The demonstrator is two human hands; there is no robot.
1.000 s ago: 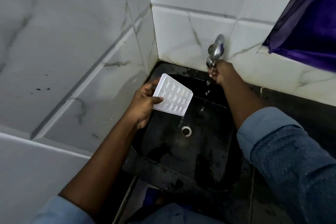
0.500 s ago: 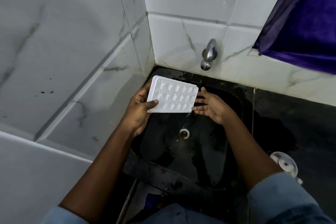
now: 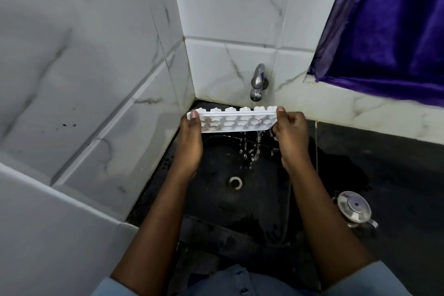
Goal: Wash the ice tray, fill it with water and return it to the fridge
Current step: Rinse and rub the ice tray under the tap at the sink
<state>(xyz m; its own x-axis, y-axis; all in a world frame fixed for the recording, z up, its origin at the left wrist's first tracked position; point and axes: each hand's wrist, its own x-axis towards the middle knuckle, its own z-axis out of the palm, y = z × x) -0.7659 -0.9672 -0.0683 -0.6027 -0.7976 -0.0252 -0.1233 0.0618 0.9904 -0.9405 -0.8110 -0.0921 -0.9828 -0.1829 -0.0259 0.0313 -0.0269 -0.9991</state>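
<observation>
Ice tray (image 3: 231, 120) tipped, dripping; spout (image 3: 257, 83) flow unclear.

Both hands hold the white ice tray (image 3: 234, 120) by its ends under the tap (image 3: 257, 83): left hand (image 3: 189, 142), right hand (image 3: 292, 137). Water drips from its right half into the black sink (image 3: 216, 199). A steel lid (image 3: 354, 206) lies on the desk (image 3: 396, 175).

No legible txt, brand, label or nos. anywhere: ice tray (image 3: 230, 125) at 12 o'clock plain white, tap (image 3: 258, 79) unmarked, steel vessel (image 3: 354, 208) at 4 o'clock bare, wall tiles (image 3: 96, 79) veining only.
</observation>
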